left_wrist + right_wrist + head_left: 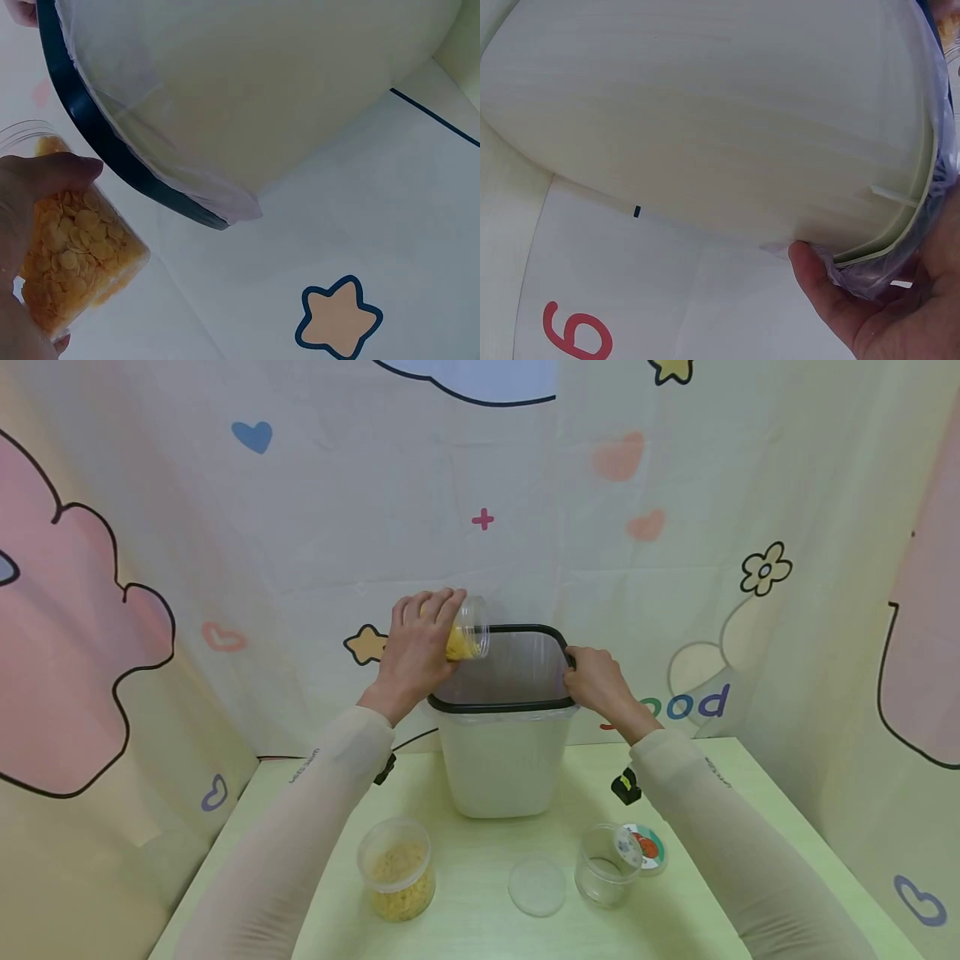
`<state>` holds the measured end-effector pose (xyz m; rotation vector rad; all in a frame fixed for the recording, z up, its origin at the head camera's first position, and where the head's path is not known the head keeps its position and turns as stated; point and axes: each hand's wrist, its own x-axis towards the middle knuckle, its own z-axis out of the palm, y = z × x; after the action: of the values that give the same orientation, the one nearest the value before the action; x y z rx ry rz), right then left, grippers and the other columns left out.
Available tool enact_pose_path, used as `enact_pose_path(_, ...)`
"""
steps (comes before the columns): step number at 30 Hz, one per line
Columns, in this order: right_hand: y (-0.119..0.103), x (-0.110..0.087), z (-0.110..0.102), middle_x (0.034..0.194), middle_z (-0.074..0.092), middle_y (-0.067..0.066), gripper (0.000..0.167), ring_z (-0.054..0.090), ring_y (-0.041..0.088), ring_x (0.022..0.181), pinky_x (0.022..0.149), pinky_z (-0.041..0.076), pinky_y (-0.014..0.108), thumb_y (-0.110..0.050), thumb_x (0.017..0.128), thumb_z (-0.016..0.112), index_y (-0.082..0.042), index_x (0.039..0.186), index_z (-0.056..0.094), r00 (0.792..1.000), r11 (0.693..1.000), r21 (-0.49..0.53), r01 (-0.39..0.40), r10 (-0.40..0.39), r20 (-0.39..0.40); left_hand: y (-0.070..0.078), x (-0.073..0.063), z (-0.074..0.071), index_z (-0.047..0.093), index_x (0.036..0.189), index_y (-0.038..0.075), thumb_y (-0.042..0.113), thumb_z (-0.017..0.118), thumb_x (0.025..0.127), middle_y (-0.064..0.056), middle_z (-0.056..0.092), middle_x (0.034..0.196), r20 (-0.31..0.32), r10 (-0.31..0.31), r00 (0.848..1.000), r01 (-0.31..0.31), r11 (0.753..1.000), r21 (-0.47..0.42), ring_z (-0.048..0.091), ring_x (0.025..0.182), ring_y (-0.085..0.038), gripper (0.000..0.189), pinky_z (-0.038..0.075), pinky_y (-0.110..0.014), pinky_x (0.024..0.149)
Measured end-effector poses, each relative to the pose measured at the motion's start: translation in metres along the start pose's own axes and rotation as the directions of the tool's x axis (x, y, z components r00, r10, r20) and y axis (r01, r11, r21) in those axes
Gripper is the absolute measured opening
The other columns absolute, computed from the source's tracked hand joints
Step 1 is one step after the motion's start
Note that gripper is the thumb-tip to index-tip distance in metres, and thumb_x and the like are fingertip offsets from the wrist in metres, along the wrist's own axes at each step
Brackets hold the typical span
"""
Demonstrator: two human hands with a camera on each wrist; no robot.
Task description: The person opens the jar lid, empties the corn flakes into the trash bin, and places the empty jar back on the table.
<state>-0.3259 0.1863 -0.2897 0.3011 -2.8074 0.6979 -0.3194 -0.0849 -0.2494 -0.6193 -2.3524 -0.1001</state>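
A person's left hand (420, 647) held a clear jar (477, 628), tipped on its side with yellow flakes (81, 240) inside, near the left end of a white bin's (504, 764) opening. The right hand (600, 681) gripped the bin's right edge and its plastic liner (877, 276). Nearer, on the bench (472, 939), were a tub of flakes (401, 885), a translucent lid (537, 887) and a clear container (602, 883).

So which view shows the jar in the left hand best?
Left wrist: the jar looks largest there, its yellow flakes plain through the wall, though the left hand covers part. The head view shows it smaller and largely behind the hand; the right wrist view catches only a sliver at its upper right edge.
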Motion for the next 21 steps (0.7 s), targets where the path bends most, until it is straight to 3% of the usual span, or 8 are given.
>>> enact_pose_path(21,0.0004,0.0007,0.0009,0.128,0.062,0.024,0.048,0.059,0.031,0.093,0.077,0.05,0.04,-0.006,0.093,0.038,0.004,0.138,0.051,1.0,1.0,-0.012,0.014,-0.014,-0.005,-0.0027,-0.0011,0.0038,0.032,0.148,0.019,0.019,0.081,0.076,-0.006,0.042,0.149,0.028,0.093,0.995,-0.096,0.985,0.146,0.038,0.137,-0.031,0.087,0.025,-0.053,0.119)
